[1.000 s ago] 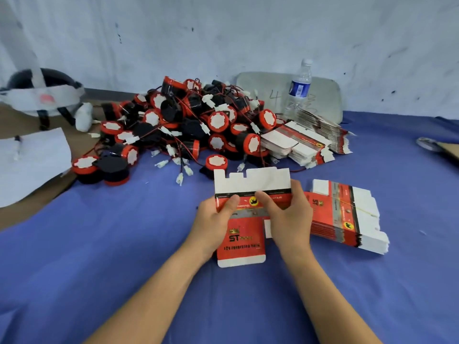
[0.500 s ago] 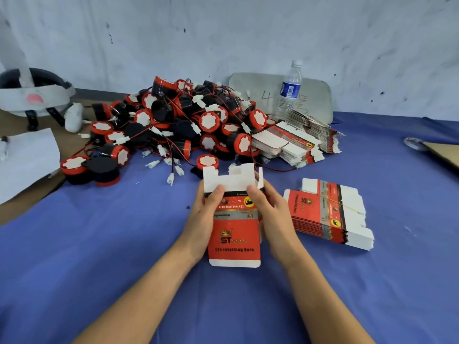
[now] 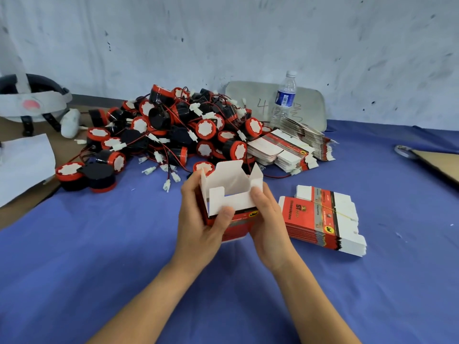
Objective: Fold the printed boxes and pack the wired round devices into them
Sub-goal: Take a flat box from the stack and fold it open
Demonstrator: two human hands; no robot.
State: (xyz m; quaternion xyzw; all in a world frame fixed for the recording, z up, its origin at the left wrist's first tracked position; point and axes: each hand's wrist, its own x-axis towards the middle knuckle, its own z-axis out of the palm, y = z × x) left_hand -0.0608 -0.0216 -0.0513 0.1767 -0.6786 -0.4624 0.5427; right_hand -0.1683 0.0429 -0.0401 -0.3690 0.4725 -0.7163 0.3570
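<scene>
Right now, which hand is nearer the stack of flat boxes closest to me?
Right. The right hand holds the opened box at its right side, just beside the stack; the left hand holds its left side, farther away.

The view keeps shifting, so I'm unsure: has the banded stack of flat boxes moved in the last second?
No. The banded stack keeps its place in front of the water bottle; only the camera shifted.
</scene>
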